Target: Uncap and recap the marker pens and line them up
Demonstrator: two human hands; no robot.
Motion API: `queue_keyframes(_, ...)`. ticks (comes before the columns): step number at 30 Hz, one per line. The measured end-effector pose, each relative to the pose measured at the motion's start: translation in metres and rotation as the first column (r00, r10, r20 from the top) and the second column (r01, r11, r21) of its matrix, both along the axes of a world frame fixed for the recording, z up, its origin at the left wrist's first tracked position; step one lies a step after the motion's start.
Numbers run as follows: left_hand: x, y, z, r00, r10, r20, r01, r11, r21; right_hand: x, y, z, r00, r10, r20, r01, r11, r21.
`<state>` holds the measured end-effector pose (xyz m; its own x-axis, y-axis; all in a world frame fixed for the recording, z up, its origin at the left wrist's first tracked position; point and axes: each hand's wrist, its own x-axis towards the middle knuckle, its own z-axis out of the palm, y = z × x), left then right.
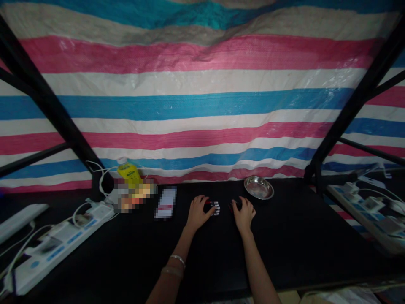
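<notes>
Both my hands rest on a black table (284,245). My left hand (196,212) lies over a small cluster of dark pieces with silver tips (214,207), its fingers curled around them. My right hand (244,212) covers a small dark object (233,206) with a red glint beside it; what it is cannot be made out. The two hands are a short gap apart. A bracelet sits on my left wrist.
A round metal dish (258,188) stands just beyond my right hand. A yellow bottle (129,173), blurred packets (134,196) and a small card (166,203) lie to the left. White power strips (60,242) (368,207) flank both sides. A striped tarpaulin (202,97) and black frame bars close off the back.
</notes>
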<state>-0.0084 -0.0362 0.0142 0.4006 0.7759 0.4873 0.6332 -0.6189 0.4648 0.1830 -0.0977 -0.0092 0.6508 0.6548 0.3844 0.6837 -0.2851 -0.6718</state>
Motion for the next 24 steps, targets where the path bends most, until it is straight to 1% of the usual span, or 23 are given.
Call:
queue_keyframes(2, -0.002, 0.002, -0.002, 0.986, 0.069, 0.152, -0.066, 0.998, -0.022, 0.007, 0.0, -0.002, 0.992, -0.063, -0.108, 0.077, 0.989, 0.129)
queue_keyframes(3, -0.004, 0.004, -0.003, 0.963, 0.126, 0.239, -0.114, 0.991, -0.063, 0.01, 0.001, -0.004, 0.984, -0.087, -0.158, 0.117, 0.975, 0.191)
queue_keyframes(5, -0.009, 0.009, -0.007, 0.875, 0.273, 0.4, -0.209, 0.958, -0.198, 0.015, 0.001, -0.006, 0.967, -0.111, -0.23, 0.174, 0.945, 0.277)
queue_keyframes(7, -0.014, 0.014, -0.011, 0.753, 0.413, 0.511, -0.265, 0.903, -0.339, 0.017, 0.001, -0.008, 0.959, -0.11, -0.26, 0.19, 0.934, 0.304)
queue_keyframes(8, -0.016, 0.017, -0.013, 0.701, 0.459, 0.545, -0.278, 0.881, -0.384, 0.017, 0.001, -0.009, 0.96, -0.101, -0.261, 0.181, 0.935, 0.303)
queue_keyframes(9, -0.018, 0.019, -0.015, 0.669, 0.483, 0.566, -0.281, 0.868, -0.409, 0.017, 0.001, -0.01, 0.963, -0.089, -0.256, 0.167, 0.939, 0.301)
queue_keyframes(10, -0.019, 0.021, -0.016, 0.66, 0.486, 0.573, -0.274, 0.866, -0.419, 0.016, 0.001, -0.011, 0.965, -0.078, -0.249, 0.153, 0.942, 0.298)
queue_keyframes(11, -0.02, 0.022, -0.018, 0.668, 0.476, 0.572, -0.261, 0.87, -0.419, 0.016, 0.001, -0.012, 0.967, -0.071, -0.243, 0.143, 0.945, 0.295)
queue_keyframes(14, -0.02, 0.024, -0.02, 0.713, 0.433, 0.551, -0.226, 0.886, -0.404, 0.015, 0.001, -0.012, 0.97, -0.065, -0.236, 0.134, 0.948, 0.288)
queue_keyframes(20, -0.02, 0.023, -0.019, 0.71, 0.42, 0.566, -0.206, 0.892, -0.403, 0.015, 0.001, -0.011, 0.974, -0.054, -0.218, 0.111, 0.959, 0.26)
queue_keyframes(24, -0.02, 0.022, -0.017, 0.714, 0.43, 0.553, -0.209, 0.884, -0.418, 0.015, 0.001, -0.01, 0.976, -0.056, -0.209, 0.107, 0.964, 0.242)
